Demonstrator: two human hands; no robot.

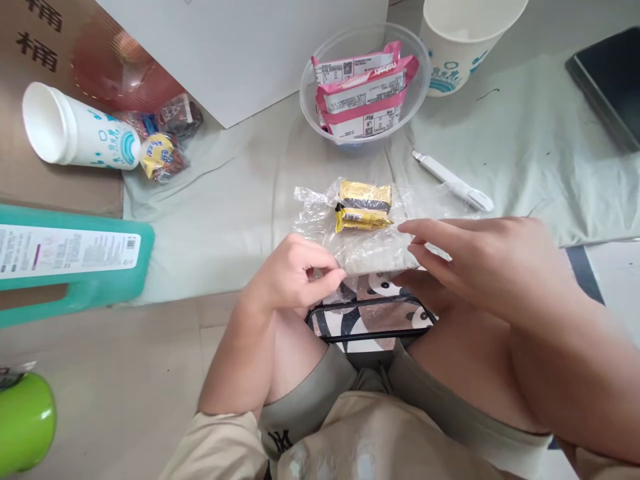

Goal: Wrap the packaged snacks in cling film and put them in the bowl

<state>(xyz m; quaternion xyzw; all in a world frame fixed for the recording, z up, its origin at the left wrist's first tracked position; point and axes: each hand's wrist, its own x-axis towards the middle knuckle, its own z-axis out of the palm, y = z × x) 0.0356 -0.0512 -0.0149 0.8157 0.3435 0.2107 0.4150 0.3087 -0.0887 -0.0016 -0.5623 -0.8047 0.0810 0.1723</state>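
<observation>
A clear plastic bag (370, 247) lies on the pale cloth (225, 207) in front of me, with two yellow snack packets (363, 206) inside it. My left hand (293, 273) pinches the bag's near edge between thumb and fingers. My right hand (480, 260) presses its fingertips on the bag's right near edge. Just below the bag, between my knees, sits a clear pouch with a panda print and black trim (370, 317).
A clear bowl (306, 100) holds pink snack packets (363, 93). A white pen-like cutter (453, 180) lies right of it. Paper cups stand at the top right (463, 40) and lie at the left (75, 130). A teal container (75, 260), loose sweets (163, 150) and a dark tablet (607, 83) surround.
</observation>
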